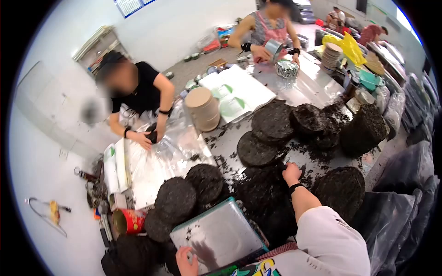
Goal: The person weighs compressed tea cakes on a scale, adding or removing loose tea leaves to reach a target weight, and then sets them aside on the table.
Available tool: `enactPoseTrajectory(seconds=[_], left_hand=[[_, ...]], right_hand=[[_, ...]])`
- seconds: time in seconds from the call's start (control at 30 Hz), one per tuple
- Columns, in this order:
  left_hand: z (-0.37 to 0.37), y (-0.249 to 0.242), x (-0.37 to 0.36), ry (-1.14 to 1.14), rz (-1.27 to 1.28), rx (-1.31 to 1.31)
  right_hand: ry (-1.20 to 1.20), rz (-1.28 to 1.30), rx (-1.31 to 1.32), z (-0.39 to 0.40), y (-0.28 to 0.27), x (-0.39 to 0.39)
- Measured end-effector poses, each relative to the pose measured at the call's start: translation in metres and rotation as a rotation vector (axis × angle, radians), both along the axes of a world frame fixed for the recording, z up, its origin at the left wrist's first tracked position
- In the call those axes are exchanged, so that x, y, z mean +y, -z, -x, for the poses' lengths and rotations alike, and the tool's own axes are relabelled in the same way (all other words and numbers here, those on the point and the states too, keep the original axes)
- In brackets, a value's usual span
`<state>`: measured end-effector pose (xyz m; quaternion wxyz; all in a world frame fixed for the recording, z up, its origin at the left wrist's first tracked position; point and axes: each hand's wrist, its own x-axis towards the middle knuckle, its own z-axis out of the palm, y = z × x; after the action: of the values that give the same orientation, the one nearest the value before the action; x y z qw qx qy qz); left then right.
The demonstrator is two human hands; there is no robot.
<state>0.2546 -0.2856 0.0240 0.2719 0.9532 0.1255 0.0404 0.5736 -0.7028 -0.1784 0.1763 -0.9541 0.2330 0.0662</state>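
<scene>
My right hand reaches over the dark crumbly pile in the middle of the table, its fingers closed round something dark that I cannot make out. My left hand is at the bottom, its fingers apart at the edge of a scale with a flat metal plate. A faint hand-shaped reflection shows on the plate. Dark round cakes are stacked left of the pile, and more dark cakes lie beyond my right hand. Another large dark cake sits to the right.
At the left a person in black presses a dark lump on foil. Across the table another person holds a metal tin and a foil-wrapped piece. Round boards, a red can and plastic-wrapped bundles stand around.
</scene>
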Motion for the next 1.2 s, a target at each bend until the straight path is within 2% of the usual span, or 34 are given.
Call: enactPoseTrajectory(seconds=[0.03,0.1,0.17,0.2,0.23,0.27,0.3,0.33,0.37,0.4,0.43,0.5,0.53,0.6,0.63,0.7,0.73,0.77,0.83,0.87,0.93,1.0,1.03,1.07,1.13,1.17,1.2], left_hand=[[0.016,0.002,0.013,-0.046,-0.034,-0.076],[0.055,0.024,0.060,-0.289,0.082,-0.062],[0.101,0.057,0.116,-0.543,0.390,-0.107],[0.127,0.081,0.147,-0.622,0.266,-0.150],[0.151,0.107,0.170,-0.705,0.135,-0.191],[0.167,0.123,0.177,-0.808,-0.118,-0.156],[0.183,0.139,0.183,-0.912,-0.377,-0.096],[0.186,0.160,0.182,-1.092,-0.546,0.170],[0.196,0.171,0.191,-1.171,-0.174,0.406],[0.220,0.209,0.207,-1.097,0.277,0.276],[0.235,0.256,0.212,-1.062,0.384,0.194],[0.210,0.231,0.182,-1.028,0.277,0.301],[0.200,0.228,0.173,-1.108,0.264,0.272],[0.191,0.223,0.161,-1.230,0.294,0.214],[0.197,0.237,0.167,-1.269,0.413,0.205],[0.204,0.274,0.186,-1.330,0.654,0.178],[0.193,0.205,0.172,-1.187,1.084,0.227],[0.193,0.197,0.168,-1.169,1.176,0.060],[0.192,0.188,0.155,-1.113,1.339,-0.295],[0.187,0.167,0.145,-1.110,1.310,-0.384],[0.180,0.118,0.122,-0.965,0.751,-0.351],[0.172,0.079,0.099,-0.759,0.162,-0.320],[0.160,0.052,0.081,-0.626,0.130,-0.424],[0.151,0.048,0.073,-0.460,0.023,-0.489],[0.126,0.038,0.047,-0.163,-0.134,-0.589],[0.113,0.036,0.032,-0.061,-0.148,-0.602],[0.101,0.042,0.020,0.047,-0.115,-0.600]], right_hand=[[-0.003,-0.065,0.001,0.004,0.003,0.001],[-0.047,-0.031,-0.044,0.026,-0.023,0.018],[-0.080,-0.046,0.029,0.047,-0.045,0.036],[-0.147,-0.123,0.046,0.057,-0.044,0.042],[-0.159,-0.324,0.095,0.062,-0.032,0.047],[-0.189,-0.462,-0.103,0.070,-0.030,0.055],[-0.223,-0.613,-0.286,0.080,-0.030,0.067],[-0.261,-0.741,-0.314,0.092,-0.053,0.084],[-0.293,-0.874,-0.335,0.104,-0.079,0.094],[-0.398,-0.861,-0.303,0.117,-0.102,0.102],[-0.495,-0.845,-0.283,0.130,-0.127,0.106],[-0.792,-0.572,-0.429,0.160,-0.200,0.104],[-0.804,-0.519,-0.466,0.172,-0.224,0.093],[-0.673,-0.448,-0.391,0.187,-0.260,0.047],[-0.623,-0.383,-0.414,0.185,-0.256,0.004],[-0.401,-0.422,-0.569,0.178,-0.227,-0.101],[-0.264,-0.142,-0.648,0.171,-0.195,-0.176],[-0.124,0.136,-0.715,0.177,-0.171,-0.228],[-0.040,-0.362,-0.436,0.202,-0.156,-0.249],[-0.025,-0.223,-0.418,0.209,-0.141,-0.259],[0.014,0.055,-0.376,0.213,-0.110,-0.278],[0.022,0.228,-0.320,0.213,-0.113,-0.268],[0.039,0.319,-0.292,0.217,-0.121,-0.264],[-0.005,0.365,-0.363,0.218,-0.112,-0.269],[-0.030,0.422,-0.411,0.219,-0.134,-0.244],[-0.047,0.415,-0.531,0.222,-0.138,-0.232],[-0.032,0.410,-0.542,0.226,-0.158,-0.209]])
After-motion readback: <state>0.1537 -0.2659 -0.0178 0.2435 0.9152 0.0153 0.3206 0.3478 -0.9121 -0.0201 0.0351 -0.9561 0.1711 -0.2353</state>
